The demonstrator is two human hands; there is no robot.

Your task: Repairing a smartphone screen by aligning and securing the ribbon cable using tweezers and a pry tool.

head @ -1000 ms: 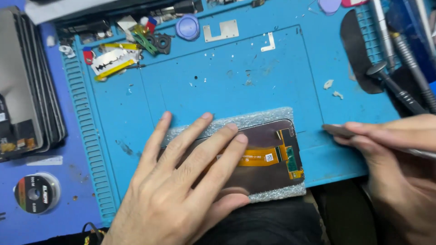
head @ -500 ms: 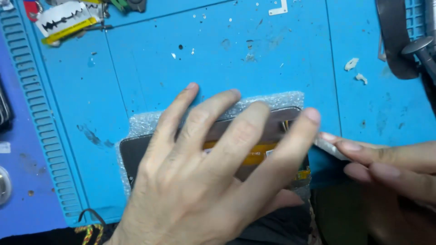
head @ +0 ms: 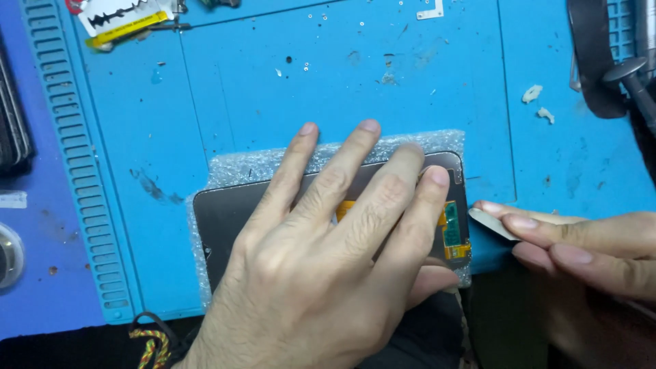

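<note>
Pressing flat, left hand (head: 321, 273) has fingers spread over the screen (head: 225, 219), which lies back-up on bubble wrap (head: 273, 160) on the blue mat (head: 342, 82) at the desk's near edge. Right hand (head: 588, 253) pinches a thin pick (head: 490, 222) just beside the screen's right end

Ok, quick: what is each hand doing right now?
Left hand: open, flat, pressing on the phone screen panel.
Right hand: closed, pinching a thin pry pick.

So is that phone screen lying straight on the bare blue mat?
No, the phone screen rests on a sheet of bubble wrap that separates it from the blue mat.
</note>
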